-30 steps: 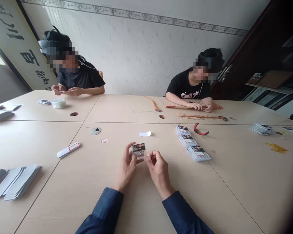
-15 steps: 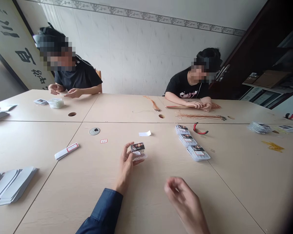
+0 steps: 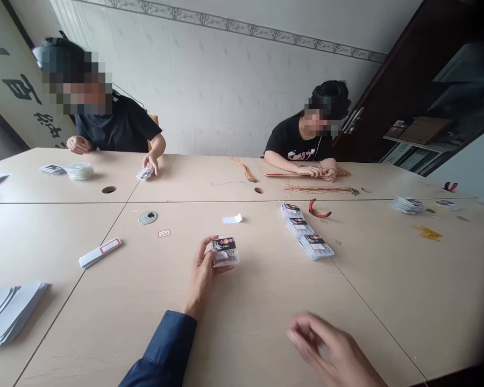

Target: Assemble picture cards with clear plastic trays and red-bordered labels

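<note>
A clear, black-labelled case (image 3: 226,252) rests in left fingers (image 3: 206,262).

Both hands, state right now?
Left hand: closed, holding a small clear case.
Right hand: curled, blurred; cannot tell if it holds anything.

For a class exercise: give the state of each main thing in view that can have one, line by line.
Small box: held in the left grip, label showing, closure unclear
Right grip: curled, blurred, contents unclear
Box stacks: three piles, labels up
Red-handled tool: lying, handles apart
Paper slip: lying, one end raised
White strips: bundled, label up
White sheets: piled, fanned
Orange strings: bundled, lying
Yellow strips: loose heap
</note>
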Tool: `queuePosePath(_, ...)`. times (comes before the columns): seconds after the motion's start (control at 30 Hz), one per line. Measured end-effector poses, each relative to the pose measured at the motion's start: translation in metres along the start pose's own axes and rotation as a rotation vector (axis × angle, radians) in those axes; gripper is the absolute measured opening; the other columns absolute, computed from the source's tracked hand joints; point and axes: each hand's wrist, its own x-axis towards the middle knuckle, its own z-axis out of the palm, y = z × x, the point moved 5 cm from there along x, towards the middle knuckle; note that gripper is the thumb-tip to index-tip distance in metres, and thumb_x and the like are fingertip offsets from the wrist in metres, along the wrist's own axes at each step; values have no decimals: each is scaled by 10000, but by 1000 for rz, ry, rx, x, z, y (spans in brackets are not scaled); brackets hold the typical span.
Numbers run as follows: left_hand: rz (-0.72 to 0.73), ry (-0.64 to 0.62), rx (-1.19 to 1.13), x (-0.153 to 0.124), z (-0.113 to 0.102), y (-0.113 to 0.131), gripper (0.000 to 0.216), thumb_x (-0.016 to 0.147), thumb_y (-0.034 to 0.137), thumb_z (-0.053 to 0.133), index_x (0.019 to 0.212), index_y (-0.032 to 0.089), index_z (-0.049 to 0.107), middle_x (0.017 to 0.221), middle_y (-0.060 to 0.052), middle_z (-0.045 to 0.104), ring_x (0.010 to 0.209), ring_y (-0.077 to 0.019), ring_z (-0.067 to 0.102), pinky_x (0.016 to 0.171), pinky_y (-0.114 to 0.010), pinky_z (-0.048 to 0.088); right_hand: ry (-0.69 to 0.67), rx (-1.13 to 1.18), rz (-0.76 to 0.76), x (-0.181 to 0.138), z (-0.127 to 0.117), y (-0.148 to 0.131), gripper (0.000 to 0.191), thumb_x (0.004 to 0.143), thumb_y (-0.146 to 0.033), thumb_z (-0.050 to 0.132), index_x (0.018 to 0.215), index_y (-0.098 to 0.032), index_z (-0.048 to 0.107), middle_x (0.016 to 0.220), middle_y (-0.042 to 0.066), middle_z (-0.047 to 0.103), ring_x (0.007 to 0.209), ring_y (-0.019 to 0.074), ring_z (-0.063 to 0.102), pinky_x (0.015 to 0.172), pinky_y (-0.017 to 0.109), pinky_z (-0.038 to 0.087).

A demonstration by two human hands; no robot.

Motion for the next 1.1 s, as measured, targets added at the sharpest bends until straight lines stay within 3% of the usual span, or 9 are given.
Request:
queuePosePath(0.17,-11,-60,45,-4,5,0,412,821,325,580,1225,246,549,975,-61,688,827,-209,695,780,-407,579,168,-60,-341,86,29,-49,142,963,-247,446,942,-229,585,868,37,642,757,158,610,706,261,507)
queuePosePath(0.33,-5,-134,25,-2,7,-4,434,794,333,630,1209,242,541,966,-49,704,836,-206,691,785,-381,575,210,-101,-441,115,53,-49,180,950,-161,448,1013,-221,605,907,56,627,806,175,614,705,273,512)
queuePosePath(0.67,-1,-123,94,-2,8,-5,399,793,328,621,1172,218,562,874,-41,710,739,-188,696,704,-330,582,186,-64,-416,115,64,-31,212,957,-204,426,973,-224,637,829,35,586,751,163,597,689,259,492)
queuePosePath(0.83,3,-121,63,1,5,-8,446,803,371,628,1218,235,538,943,-56,699,821,-213,701,776,-394,579,134,-4,-367,107,63,-31,166,902,-182,444,880,-214,605,837,32,588,718,148,582,666,246,488)
queuePosePath(0.97,0,-115,73,0,5,-8,429,827,355,591,1240,256,527,1011,-60,681,838,-219,701,769,-413,582,155,215,-142,78,40,-22,126,885,-323,525,857,-203,553,741,10,579,646,136,552,625,236,476)
queuePosePath(1.03,-10,-105,69,-1,5,-6,418,830,343,581,1236,257,535,1040,-68,675,836,-218,701,759,-408,584,87,382,10,53,27,-13,228,879,-422,554,852,-196,536,774,18,587,688,137,565,646,233,480)
queuePosePath(1.1,-22,-96,48,-1,5,-5,410,828,326,578,1230,258,542,1040,-68,674,833,-215,701,755,-403,584,-50,508,163,19,18,0,329,871,-517,552,829,-191,533,789,22,602,593,104,522,579,220,455)
